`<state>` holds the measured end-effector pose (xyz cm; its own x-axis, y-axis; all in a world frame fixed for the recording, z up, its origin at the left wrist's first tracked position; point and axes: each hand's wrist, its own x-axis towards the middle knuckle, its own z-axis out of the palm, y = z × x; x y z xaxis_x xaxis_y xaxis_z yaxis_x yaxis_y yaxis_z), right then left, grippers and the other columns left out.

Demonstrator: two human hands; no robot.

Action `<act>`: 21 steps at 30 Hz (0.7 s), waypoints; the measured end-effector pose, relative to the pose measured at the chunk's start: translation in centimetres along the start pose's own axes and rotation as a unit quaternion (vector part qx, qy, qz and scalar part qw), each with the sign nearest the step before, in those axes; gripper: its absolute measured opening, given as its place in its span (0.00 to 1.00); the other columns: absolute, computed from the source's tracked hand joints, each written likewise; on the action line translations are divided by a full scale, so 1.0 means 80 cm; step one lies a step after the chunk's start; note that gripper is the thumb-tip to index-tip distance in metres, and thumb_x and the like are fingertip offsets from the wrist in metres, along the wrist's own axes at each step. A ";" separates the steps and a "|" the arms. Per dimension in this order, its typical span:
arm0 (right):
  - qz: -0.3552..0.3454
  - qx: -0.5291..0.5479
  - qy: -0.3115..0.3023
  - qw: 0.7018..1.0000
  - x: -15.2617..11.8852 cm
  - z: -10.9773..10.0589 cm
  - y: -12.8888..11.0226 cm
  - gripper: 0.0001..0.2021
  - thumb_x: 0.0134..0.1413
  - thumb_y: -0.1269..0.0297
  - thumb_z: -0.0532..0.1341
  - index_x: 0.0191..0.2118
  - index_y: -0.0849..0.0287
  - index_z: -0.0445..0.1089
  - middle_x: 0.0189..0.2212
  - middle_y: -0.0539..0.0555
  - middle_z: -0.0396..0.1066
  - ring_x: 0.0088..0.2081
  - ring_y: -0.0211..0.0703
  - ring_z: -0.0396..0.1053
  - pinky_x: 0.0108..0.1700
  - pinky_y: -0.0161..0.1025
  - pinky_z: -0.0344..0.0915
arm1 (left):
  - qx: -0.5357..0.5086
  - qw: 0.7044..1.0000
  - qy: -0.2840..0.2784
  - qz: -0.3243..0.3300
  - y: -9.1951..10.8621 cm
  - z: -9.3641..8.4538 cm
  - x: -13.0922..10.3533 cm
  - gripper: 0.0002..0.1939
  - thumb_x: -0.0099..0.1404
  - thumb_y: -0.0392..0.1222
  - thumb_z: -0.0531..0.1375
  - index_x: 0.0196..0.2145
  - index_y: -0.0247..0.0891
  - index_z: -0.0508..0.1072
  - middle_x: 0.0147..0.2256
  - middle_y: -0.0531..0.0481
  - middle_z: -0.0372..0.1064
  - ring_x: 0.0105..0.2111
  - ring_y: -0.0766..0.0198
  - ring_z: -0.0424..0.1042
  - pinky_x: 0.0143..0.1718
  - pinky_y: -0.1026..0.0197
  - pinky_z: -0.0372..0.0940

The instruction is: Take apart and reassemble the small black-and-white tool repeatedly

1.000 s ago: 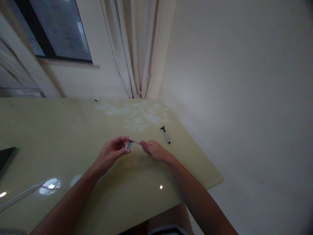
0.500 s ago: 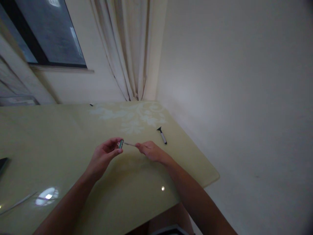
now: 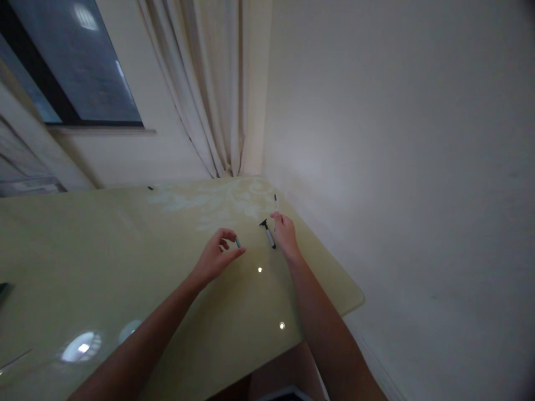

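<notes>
Between the thumb and fingers of my left hand (image 3: 219, 253) is a small, narrow rectangular piece (image 3: 238, 243) with a green tint; its kind is too small to make out. My right hand (image 3: 285, 234) is closed on a thin, pale stick with a dark tip (image 3: 275, 198), which points up toward the far edge of the table. A razor (image 3: 270, 235) with a black head and a grey-and-black handle lies on the table between my hands, close beside the right one. The two held things are apart.
The glossy pale-yellow table (image 3: 175, 317) ends at a rounded right corner near the wall (image 3: 376, 167). A small dark item (image 3: 150, 188) lies at the far edge. At the left edge are a dark object (image 3: 3, 288) and a thin pale strip (image 3: 15, 359). Curtains (image 3: 209, 94) hang behind.
My right hand has swung up and right with the stick, away from the small piece and past the razor. My left hand has shifted right, still pinching the piece. The view has shifted slightly.
</notes>
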<state>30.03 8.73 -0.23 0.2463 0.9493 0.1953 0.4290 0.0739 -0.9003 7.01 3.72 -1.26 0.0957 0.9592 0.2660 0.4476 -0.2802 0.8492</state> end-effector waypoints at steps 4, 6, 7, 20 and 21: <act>0.052 -0.185 0.028 0.981 0.000 -0.007 0.002 0.26 0.75 0.56 0.46 0.42 0.63 0.80 0.41 0.64 0.79 0.44 0.50 0.75 0.43 0.39 0.64 | 0.141 0.989 -0.035 -0.025 0.005 0.055 0.040 0.18 0.61 0.48 0.68 0.48 0.41 0.76 0.43 0.47 0.78 0.38 0.58 0.75 0.42 0.56 0.68; 0.079 -0.234 0.003 0.969 -0.002 -0.008 0.003 0.26 0.76 0.56 0.46 0.45 0.63 0.81 0.44 0.65 0.80 0.45 0.51 0.77 0.44 0.39 0.65 | 0.170 0.984 -0.025 -0.039 0.004 0.072 0.052 0.16 0.62 0.48 0.68 0.47 0.41 0.77 0.44 0.45 0.78 0.42 0.54 0.76 0.47 0.51 0.66; 0.087 -0.251 -0.004 0.964 -0.002 -0.009 0.004 0.27 0.76 0.56 0.45 0.47 0.62 0.81 0.46 0.66 0.80 0.46 0.51 0.77 0.45 0.39 0.65 | 0.184 0.982 -0.019 -0.042 0.004 0.078 0.056 0.16 0.63 0.48 0.68 0.46 0.40 0.78 0.45 0.44 0.78 0.45 0.51 0.75 0.49 0.49 0.65; 0.087 -0.359 0.007 0.929 -0.006 -0.010 0.007 0.18 0.71 0.64 0.53 0.48 0.63 0.81 0.48 0.68 0.78 0.48 0.53 0.78 0.44 0.39 0.68 | 0.277 0.960 -0.017 -0.034 -0.006 0.085 0.057 0.18 0.67 0.54 0.64 0.50 0.44 0.79 0.50 0.43 0.76 0.54 0.48 0.71 0.56 0.48 0.59; 0.085 -0.362 0.006 0.928 -0.007 -0.010 0.008 0.18 0.70 0.65 0.54 0.48 0.63 0.81 0.48 0.68 0.78 0.48 0.53 0.78 0.43 0.39 0.68 | 0.279 0.960 -0.019 -0.031 -0.007 0.085 0.058 0.18 0.67 0.54 0.64 0.50 0.44 0.79 0.50 0.42 0.76 0.54 0.47 0.71 0.55 0.48 0.59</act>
<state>30.90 8.03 -0.58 0.3718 0.9246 0.0834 0.8541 -0.3055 -0.4210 13.27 8.57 -3.58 0.0806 0.9770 0.1976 0.8588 -0.1687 0.4838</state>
